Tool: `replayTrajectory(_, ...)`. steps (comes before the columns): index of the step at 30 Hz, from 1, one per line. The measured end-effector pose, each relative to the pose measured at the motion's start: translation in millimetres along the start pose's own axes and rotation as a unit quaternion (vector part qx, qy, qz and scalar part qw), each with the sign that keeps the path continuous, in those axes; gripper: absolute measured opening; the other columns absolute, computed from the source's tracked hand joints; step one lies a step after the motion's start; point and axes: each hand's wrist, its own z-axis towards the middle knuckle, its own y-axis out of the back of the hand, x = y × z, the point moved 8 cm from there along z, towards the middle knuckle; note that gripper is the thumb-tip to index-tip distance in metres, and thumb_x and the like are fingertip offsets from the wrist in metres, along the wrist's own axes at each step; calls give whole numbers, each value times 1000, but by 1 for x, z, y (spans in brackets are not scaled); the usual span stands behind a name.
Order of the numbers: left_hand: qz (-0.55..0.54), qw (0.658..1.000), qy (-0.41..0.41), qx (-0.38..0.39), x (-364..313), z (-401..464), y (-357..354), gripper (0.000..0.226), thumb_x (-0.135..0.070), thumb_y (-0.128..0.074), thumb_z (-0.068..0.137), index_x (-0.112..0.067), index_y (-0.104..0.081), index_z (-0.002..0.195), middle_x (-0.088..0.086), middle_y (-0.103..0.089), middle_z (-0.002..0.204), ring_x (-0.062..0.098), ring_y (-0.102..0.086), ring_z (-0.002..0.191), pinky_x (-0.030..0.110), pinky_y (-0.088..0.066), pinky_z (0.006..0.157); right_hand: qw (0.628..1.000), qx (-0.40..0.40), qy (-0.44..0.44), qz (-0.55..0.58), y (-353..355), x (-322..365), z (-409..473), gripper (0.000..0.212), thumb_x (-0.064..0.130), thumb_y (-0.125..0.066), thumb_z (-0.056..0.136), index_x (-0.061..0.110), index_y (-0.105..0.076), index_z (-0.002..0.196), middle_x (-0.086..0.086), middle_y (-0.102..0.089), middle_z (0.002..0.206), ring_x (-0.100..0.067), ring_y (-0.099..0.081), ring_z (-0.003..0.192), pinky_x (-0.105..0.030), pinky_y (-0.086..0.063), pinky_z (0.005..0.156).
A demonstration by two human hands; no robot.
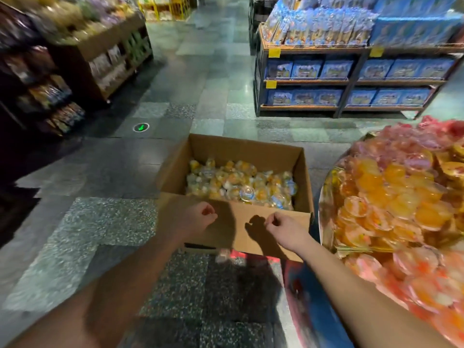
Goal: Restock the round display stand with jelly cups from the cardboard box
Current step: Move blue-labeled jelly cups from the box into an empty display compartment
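**Curled fingers above the box flap, jelly cups beyond**

Fingers (209, 212) of the left hand (198, 217) curl loosely into the palm and hold nothing that can be seen; the hand hangs over the near flap of the cardboard box (241, 151). Close beside it, the right hand (282, 226) has its fingers bent inward too, thumb and forefinger tips drawn together; whether anything is pinched there cannot be told. Both hands cast dark shadows on the flap.

Inside the open box, beyond both sets of fingertips and apart from them, lies a heap of yellow and orange jelly cups (241, 184) with clear lids, filling the bottom. Neither hand touches them.

To the right of the box, just beside its side wall, stands the round display stand (324, 197), its metal rim curving toward the right forearm. It is heaped with orange jelly cups (391, 199) in the middle, pink ones toward the back and peach-coloured ones at the near edge.

The box sits on a tiled floor (105, 222) of grey and speckled squares. Across the aisle a shelf unit (351, 81) holds blue boxes, and at the left a wooden rack (100, 59) holds bagged snacks, blurred.
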Motion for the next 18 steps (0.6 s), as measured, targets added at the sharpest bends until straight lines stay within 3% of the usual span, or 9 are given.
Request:
replayTrajectory(2, -27, 999, 25, 25, 18, 22, -5, 20, -31, -59, 96, -18, -63, 111, -2, -63, 105, 11, -55, 93, 22, -40, 70, 1000, 3, -12, 2, -12, -3, 21, 16, 23, -54, 94, 11, -63, 99, -7, -69, 104, -26, -62, 101, -33, -46, 86)
replayTrajectory(5, -46, 997, 42, 43, 33, 53, -9, 20, -27, -57, 97, -14, -62, 112, 3, -63, 106, 16, -58, 95, 26, -43, 73, 999, 11, -32, -10, -20, -13, 49, 12, 25, -54, 95, 16, -61, 96, -6, -66, 99, -25, -61, 96, -31, -44, 80)
replayTrajectory(7, -60, 996, 51, 49, 41, 78, -13, 19, -26, -56, 98, -13, -62, 110, 4, -63, 106, 17, -59, 95, 28, -47, 74, 999, 19, -37, -20, -22, -19, 71, 9, 26, -52, 96, 19, -58, 94, -4, -63, 96, -23, -58, 91, -30, -40, 75)
replayTrajectory(11, -60, 994, 63, 62, 48, 129, -19, 20, -29, -55, 98, -17, -62, 112, 0, -62, 105, 16, -58, 96, 24, -44, 69, 998, 34, -47, -34, -23, -34, 128, 9, 26, -52, 95, 19, -58, 96, -7, -66, 97, -26, -61, 90, -33, -46, 77)
replayTrajectory(14, -43, 995, 65, 67, 52, 173, -21, 18, -31, -56, 97, -20, -63, 110, -4, -62, 102, 12, -59, 92, 22, -43, 66, 997, 29, -41, -53, -24, -42, 181, 11, 26, -53, 95, 17, -58, 101, -8, -64, 97, -27, -61, 92, -29, -40, 70)
replayTrajectory(18, -14, 992, 77, 94, 65, 231, -33, 14, -29, -56, 96, -23, -64, 106, -3, -65, 105, 7, -60, 88, 19, -44, 66, 992, 59, -75, -82, -35, -55, 247, 29, 32, -53, 96, 17, -58, 120, -6, -62, 120, -25, -58, 111, -31, -45, 87)
